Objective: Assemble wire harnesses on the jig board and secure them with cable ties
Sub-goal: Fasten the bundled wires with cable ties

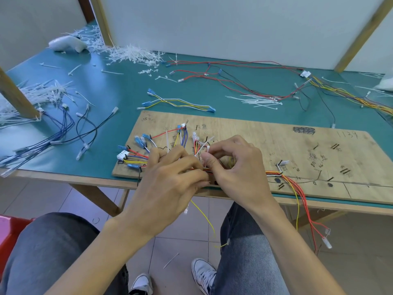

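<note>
Plywood jig board [265, 141] lies lengthwise left to right on the green table [119, 90]. Over its near edge the right hand [238, 167] pinches a white cable tie [205, 148] slanting up-left; the left hand [170, 177] grips the wire bundle [276, 173] running rightward. Loose ties [136, 54] lie beyond the board.

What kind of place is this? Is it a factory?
Probably a small workshop bench for making wire harnesses. A wooden jig board with pegs and pen marks holds coloured wires, and heaps of white cable ties lie on the green table.
</note>
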